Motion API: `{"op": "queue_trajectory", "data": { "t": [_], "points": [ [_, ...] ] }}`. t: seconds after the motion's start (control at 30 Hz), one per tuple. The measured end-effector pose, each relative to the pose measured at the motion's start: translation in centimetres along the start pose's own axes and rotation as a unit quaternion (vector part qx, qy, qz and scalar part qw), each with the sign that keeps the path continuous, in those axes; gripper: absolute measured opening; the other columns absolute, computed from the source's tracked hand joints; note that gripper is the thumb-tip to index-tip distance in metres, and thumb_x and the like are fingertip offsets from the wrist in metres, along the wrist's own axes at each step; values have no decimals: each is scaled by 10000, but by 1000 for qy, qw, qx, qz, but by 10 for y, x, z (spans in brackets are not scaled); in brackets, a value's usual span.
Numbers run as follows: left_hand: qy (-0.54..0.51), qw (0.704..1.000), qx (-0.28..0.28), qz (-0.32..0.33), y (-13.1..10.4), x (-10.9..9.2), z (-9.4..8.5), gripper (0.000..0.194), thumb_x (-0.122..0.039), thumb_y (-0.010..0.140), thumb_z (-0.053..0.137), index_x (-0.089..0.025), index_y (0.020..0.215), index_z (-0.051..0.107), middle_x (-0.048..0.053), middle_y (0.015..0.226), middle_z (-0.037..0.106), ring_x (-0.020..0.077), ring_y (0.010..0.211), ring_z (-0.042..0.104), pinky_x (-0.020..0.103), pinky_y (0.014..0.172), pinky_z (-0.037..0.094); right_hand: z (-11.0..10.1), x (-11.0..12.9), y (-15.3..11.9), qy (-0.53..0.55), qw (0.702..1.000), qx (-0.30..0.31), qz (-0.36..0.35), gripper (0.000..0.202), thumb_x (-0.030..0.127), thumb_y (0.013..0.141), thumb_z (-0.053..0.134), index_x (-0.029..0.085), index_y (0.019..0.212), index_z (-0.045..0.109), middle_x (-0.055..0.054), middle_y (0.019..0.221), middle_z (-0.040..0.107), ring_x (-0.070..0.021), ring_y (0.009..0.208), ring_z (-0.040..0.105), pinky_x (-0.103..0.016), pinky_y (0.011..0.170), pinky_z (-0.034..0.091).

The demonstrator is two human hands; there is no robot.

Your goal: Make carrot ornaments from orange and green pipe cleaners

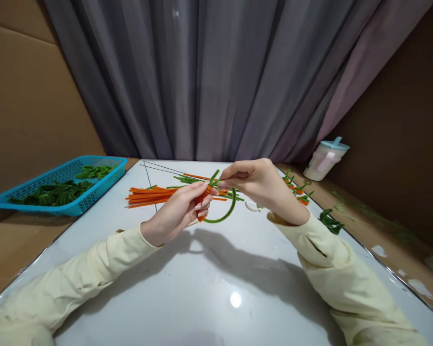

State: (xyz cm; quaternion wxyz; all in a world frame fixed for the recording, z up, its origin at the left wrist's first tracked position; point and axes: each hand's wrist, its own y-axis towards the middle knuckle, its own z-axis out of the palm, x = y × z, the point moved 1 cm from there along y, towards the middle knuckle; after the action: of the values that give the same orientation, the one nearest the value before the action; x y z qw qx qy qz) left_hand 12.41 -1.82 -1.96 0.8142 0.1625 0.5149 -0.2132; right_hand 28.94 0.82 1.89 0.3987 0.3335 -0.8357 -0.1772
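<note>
Above the middle of the white table, my left hand (pixel 175 211) is closed around a small orange pipe-cleaner piece (pixel 200 211), coiled like a carrot. Short green ends stick up from its top. A green pipe cleaner (pixel 231 207) bows out in a loop from the lower end of the orange piece up toward my right hand (pixel 258 181). That hand is closed, thumb and finger pinching green pipe cleaner at the top; the exact grip is partly hidden. Behind my hands lie a bundle of orange pipe cleaners (pixel 147 196) and some green pipe cleaners (pixel 185 179).
A blue basket (pixel 77 210) holding curled green pieces (pixel 57 193) stands at the left. Several orange-and-green carrot shapes (pixel 303 199) lie at the right, near dark green loops (pixel 330 222). A white ring (pixel 252 206) lies behind my right wrist. A lidded cup (pixel 324 161) stands back right.
</note>
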Motion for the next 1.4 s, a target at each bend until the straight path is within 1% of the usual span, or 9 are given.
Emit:
{"op": "queue_trajectory", "data": {
  "t": [0.23,0.33,0.43,0.5,0.7,0.93,1.1,1.2,1.4],
  "points": [
    [38,998,7,-47,1,4,2,297,-272,901,419,-159,627,399,-31,575,314,78,491,299,194,474,300,0,0,-2,-11,999,49,8,110,157,715,602,138,619,650,-14,616,642,-120,564,580,-220,538,431],
    [3,999,-4,-33,2,5,0,234,-263,886,457,-152,680,452,-36,581,322,71,486,288,183,471,306,3,-3,0,72,992,74,77,134,259,709,654,139,650,653,-25,609,650,-145,584,609,-230,530,462],
    [-29,999,-24,-6,3,2,-3,169,-237,874,482,-144,734,500,-37,592,333,66,488,287,174,482,326,5,-4,2,187,966,98,147,200,321,677,696,139,748,653,-37,650,667,-160,612,636,-247,546,502],
    [-33,999,-31,1,3,-1,-3,173,-232,871,486,-141,725,506,-38,591,333,64,487,290,174,488,338,6,-3,2,225,957,80,163,220,308,657,715,135,772,642,-32,638,662,-153,591,634,-247,538,508],
    [-2,1000,-14,-4,3,-2,1,219,-255,875,485,-145,685,469,-37,578,328,67,492,287,178,479,320,7,0,-2,186,977,-23,97,169,288,656,707,133,668,640,-21,588,629,-128,537,595,-240,528,489],
    [9,1000,-14,-4,2,1,1,226,-301,852,523,-144,691,497,-28,578,381,77,518,363,190,505,340,11,-3,1,223,966,54,120,240,351,647,715,122,655,641,-15,557,606,-114,487,560,-233,479,453],
    [-12,1000,-26,3,1,4,2,252,-363,881,462,-140,797,544,12,664,502,124,648,493,278,694,439,4,1,4,187,973,6,133,208,312,645,714,112,655,658,2,503,579,-91,448,516,-211,446,414],
    [-36,999,-1,-6,-1,6,3,212,-343,893,447,-163,800,511,-26,623,425,100,595,450,313,731,463,-2,7,3,159,979,-12,125,205,306,642,717,109,670,672,-3,499,584,-95,447,519,-201,419,389],
    [-9,1000,-8,-20,-1,8,1,252,-348,893,447,-177,712,413,-61,588,259,64,489,299,222,570,425,-6,10,1,98,990,9,101,94,213,672,674,124,643,679,11,457,570,-87,426,500,-189,402,355]
  ]
}}
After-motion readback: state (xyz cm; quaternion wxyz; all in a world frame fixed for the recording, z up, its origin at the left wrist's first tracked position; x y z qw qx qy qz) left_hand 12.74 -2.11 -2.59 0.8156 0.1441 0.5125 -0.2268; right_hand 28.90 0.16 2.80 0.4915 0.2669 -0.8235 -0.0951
